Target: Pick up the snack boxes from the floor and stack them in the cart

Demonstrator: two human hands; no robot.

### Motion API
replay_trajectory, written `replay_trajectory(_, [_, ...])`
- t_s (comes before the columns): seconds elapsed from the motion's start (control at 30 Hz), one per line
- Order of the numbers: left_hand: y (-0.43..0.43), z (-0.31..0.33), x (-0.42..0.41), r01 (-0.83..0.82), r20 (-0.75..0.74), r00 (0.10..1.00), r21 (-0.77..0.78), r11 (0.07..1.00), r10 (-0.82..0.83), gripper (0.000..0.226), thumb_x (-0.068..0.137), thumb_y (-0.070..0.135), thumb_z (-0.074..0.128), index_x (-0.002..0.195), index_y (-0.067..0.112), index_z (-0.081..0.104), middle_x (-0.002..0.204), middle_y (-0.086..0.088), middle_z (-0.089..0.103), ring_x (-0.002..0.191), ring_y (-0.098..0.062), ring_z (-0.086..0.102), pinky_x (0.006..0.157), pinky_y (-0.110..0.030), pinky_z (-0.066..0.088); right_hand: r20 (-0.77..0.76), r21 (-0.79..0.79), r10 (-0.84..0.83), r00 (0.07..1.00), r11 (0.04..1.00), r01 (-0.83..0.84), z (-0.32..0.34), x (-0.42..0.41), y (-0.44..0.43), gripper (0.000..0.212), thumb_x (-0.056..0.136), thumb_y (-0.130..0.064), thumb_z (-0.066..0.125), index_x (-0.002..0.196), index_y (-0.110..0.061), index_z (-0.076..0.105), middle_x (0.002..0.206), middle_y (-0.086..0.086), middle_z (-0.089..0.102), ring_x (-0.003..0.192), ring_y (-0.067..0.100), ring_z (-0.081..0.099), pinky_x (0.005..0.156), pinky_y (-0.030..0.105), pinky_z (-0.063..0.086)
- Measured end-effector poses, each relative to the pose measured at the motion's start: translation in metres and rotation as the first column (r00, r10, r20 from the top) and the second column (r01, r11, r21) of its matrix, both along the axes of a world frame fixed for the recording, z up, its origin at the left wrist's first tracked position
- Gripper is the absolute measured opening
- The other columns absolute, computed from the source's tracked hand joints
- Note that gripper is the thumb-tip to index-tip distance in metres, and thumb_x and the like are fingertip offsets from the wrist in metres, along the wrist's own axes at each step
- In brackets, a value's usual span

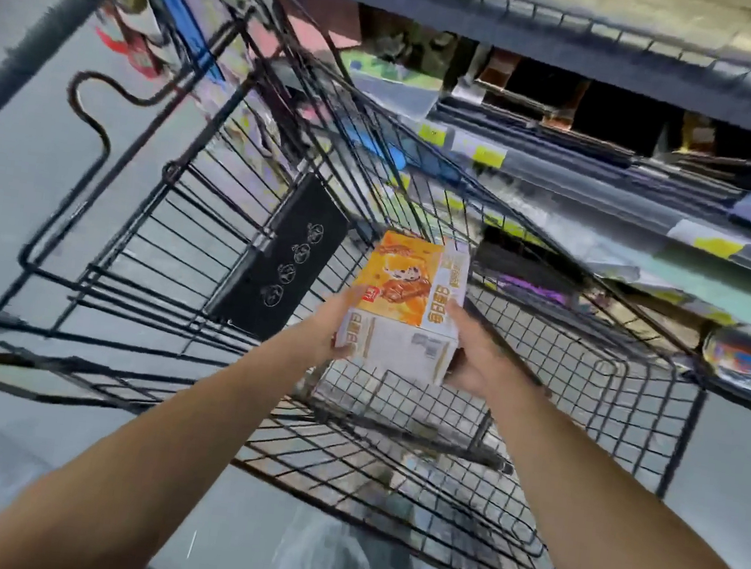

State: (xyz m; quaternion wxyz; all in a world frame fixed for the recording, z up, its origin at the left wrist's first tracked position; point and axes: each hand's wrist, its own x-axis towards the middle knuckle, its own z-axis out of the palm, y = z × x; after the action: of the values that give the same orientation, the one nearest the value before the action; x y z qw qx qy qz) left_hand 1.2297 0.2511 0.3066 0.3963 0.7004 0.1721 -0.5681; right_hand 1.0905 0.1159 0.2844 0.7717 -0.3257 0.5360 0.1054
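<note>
Orange-and-white cardboard marks the snack box (409, 302), which is held in the air over the open basket of a black wire shopping cart (575, 400), above the middle of the basket and touching none of its walls. The left hand (329, 328) clasps the box's left end, fingers curled under its lower edge. The right hand (479, 359) clamps the right end, thumb up along the side. Both forearms reach in over the cart's near rim. Under the box, on the basket's mesh bottom, lies a pale shape that may be another box; the blur leaves it unclear. A black plastic flap (283, 255) printed with small white pictograms stands on the cart's left side, next to the box. Beyond the cart's right wall run dark store shelves (614, 143) carrying yellow price tags (489, 157). Grey floor (16, 178) stretches away to the cart's left.
</note>
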Motion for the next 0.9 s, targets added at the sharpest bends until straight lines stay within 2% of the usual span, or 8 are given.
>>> replay_trajectory(0.2, [-0.003, -0.054, 0.027, -0.096, 0.013, 0.995, 0.029, 0.995, 0.096, 0.029, 0.094, 0.041, 0.05, 0.083, 0.015, 0.057, 0.058, 0.0, 0.064, 0.042, -0.012, 0.061, 0.039, -0.015, 0.044, -0.057, 0.041, 0.024, 0.998, 0.999, -0.021, -0.049, 0.025, 0.002, 0.032, 0.091, -0.054, 0.052, 0.098, -0.025, 0.065, 0.112, 0.011, 0.069, 0.11, 0.031, 0.06, 0.103, 0.053, 0.042])
replay_trajectory(0.3, [-0.005, -0.091, 0.046, -0.077, 0.034, 0.997, 0.057, 0.995, 0.076, 0.044, 0.075, 0.057, 0.062, 0.092, 0.017, 0.062, 0.085, -0.005, 0.061, 0.065, -0.017, 0.059, 0.056, -0.024, 0.043, -0.105, 0.049, -0.031, 0.994, 0.998, 0.037, -0.078, 0.038, 0.01, 0.025, 0.094, -0.046, 0.05, 0.087, -0.026, 0.062, 0.102, 0.009, 0.067, 0.1, 0.029, 0.06, 0.097, 0.049, 0.047])
replay_trajectory(0.4, [0.0, -0.131, 0.061, -0.044, 0.046, 0.998, 0.109, 0.993, 0.039, 0.083, 0.046, 0.066, 0.068, 0.111, 0.014, 0.065, 0.101, -0.008, 0.057, 0.081, -0.025, 0.057, 0.058, -0.024, 0.048, -0.125, 0.083, -0.102, 0.987, 0.99, 0.113, -0.1, 0.047, 0.022, 0.016, 0.095, -0.034, 0.048, 0.089, -0.022, 0.056, 0.096, 0.009, 0.06, 0.08, 0.025, 0.057, 0.07, 0.035, 0.048])
replay_trajectory(0.5, [0.002, -0.127, 0.072, -0.026, 0.1, 0.995, 0.027, 0.999, 0.023, 0.045, 0.082, 0.049, 0.06, 0.114, 0.018, 0.061, 0.121, -0.01, 0.057, 0.099, -0.026, 0.055, 0.057, -0.021, 0.038, -0.151, 0.074, -0.174, 0.973, 0.98, 0.187, -0.118, 0.056, 0.035, 0.011, 0.093, -0.028, 0.054, 0.089, -0.018, 0.057, 0.092, 0.01, 0.057, 0.079, 0.027, 0.055, 0.065, 0.036, 0.046])
replay_trajectory(0.57, [0.01, -0.139, 0.081, 0.017, 0.108, 0.994, -0.01, 1.0, -0.015, 0.021, 0.094, 0.037, 0.051, 0.109, 0.023, 0.058, 0.113, -0.006, 0.061, 0.097, -0.021, 0.054, 0.064, -0.024, 0.039, -0.142, 0.055, -0.224, 0.964, 0.971, 0.234, -0.13, 0.06, 0.045, 0.009, 0.091, -0.026, 0.056, 0.091, -0.017, 0.058, 0.099, 0.013, 0.056, 0.085, 0.029, 0.053, 0.061, 0.035, 0.042])
replay_trajectory(0.7, [0.026, -0.154, 0.093, 0.018, -0.009, 1.0, -0.077, 0.997, -0.019, 0.031, 0.092, 0.035, 0.053, 0.12, 0.024, 0.057, 0.086, 0.002, 0.051, 0.081, -0.014, 0.049, 0.077, -0.028, 0.041, -0.101, 0.002, -0.308, 0.946, 0.951, 0.31, -0.149, 0.065, 0.063, 0.008, 0.09, -0.024, 0.055, 0.096, -0.02, 0.056, 0.09, 0.006, 0.057, 0.075, 0.025, 0.052, 0.043, 0.024, 0.043])
replay_trajectory(0.8, [0.031, -0.168, 0.094, 0.052, -0.057, 0.997, -0.094, 0.994, -0.057, 0.053, 0.081, 0.048, 0.061, 0.127, 0.023, 0.057, 0.099, -0.001, 0.05, 0.101, -0.021, 0.046, 0.093, -0.033, 0.039, -0.097, -0.014, -0.262, 0.96, 0.965, 0.262, -0.155, 0.066, 0.064, 0.023, 0.088, -0.028, 0.055, 0.109, -0.019, 0.052, 0.091, 0.003, 0.059, 0.081, 0.022, 0.055, 0.054, 0.029, 0.044])
replay_trajectory(0.9, [0.024, -0.165, 0.084, 0.058, 0.015, 0.998, -0.06, 0.997, -0.057, 0.034, 0.099, 0.034, 0.044, 0.129, 0.019, 0.051, 0.113, -0.002, 0.055, 0.106, -0.016, 0.051, 0.082, -0.029, 0.041, -0.087, -0.014, -0.183, 0.979, 0.983, 0.183, -0.156, 0.063, 0.059, 0.027, 0.095, -0.024, 0.05, 0.122, -0.023, 0.052, 0.103, 0.002, 0.062, 0.091, 0.018, 0.057, 0.076, 0.036, 0.044])
